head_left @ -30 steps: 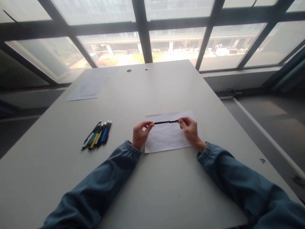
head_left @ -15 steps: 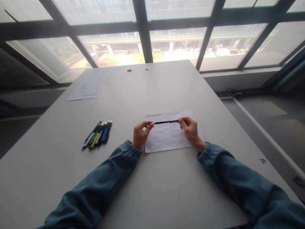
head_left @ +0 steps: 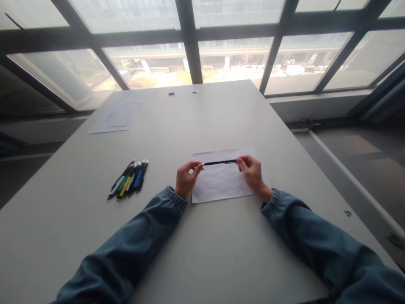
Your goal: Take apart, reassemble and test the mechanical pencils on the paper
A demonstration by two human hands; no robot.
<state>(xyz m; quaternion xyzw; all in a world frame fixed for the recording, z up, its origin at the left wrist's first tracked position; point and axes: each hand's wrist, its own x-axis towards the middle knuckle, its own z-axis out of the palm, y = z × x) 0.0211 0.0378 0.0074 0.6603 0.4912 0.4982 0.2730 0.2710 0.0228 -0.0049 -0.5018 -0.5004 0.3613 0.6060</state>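
Observation:
A slim black pen (head_left: 219, 162) is stretched level between my two hands, over a white sheet of paper (head_left: 218, 185). My left hand (head_left: 187, 178) pinches its left end between thumb and finger. Its other end, the one with the clip, sits in the closed fingertips of my right hand (head_left: 251, 171). Faint marks show on the paper, too weak to read. To the left of my left hand lies a bunch of several pens (head_left: 129, 180), mostly black, with green, yellow, blue and white parts.
More paper sheets (head_left: 115, 114) lie at the far left of the white table (head_left: 202, 122). Two round holes are near its back edge, before large windows (head_left: 236, 59). A small dark mark (head_left: 347, 213) is by the right edge. A pale pipe runs along the floor on the right.
Almost nothing differs. Both hands keep the same hold on the pen; the whole view has shifted by a few pixels.

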